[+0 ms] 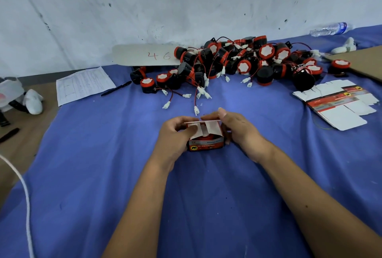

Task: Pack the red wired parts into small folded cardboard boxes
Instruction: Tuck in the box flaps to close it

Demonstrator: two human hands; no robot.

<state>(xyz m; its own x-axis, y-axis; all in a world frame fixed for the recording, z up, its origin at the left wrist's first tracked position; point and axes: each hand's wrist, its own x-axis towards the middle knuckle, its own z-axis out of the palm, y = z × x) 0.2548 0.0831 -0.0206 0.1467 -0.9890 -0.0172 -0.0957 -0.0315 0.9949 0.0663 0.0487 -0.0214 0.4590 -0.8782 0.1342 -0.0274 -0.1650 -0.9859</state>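
Head view — scene centre: a small cardboard box is held on the blue cloth, printed side toward the wearer.
Box content: a red part is seen inside under the white flaps, so it is judged already loaded.
Left hand: fingers are curled round the box's 9 o'clock side, the thumb pressed on an inner flap — likely to keep it folded down.
Right hand: fingers are wrapped round the 3 o'clock side, the thumb raised at the lid edge, apparently for closing the lid.
Parts pile: the remaining red wired parts are heaped at 12 o'clock, well apart from the box.
Flat box blanks: stacked at 2 o'clock, within reach for folding.
Paper sheet and pen: laid at 10 o'clock.
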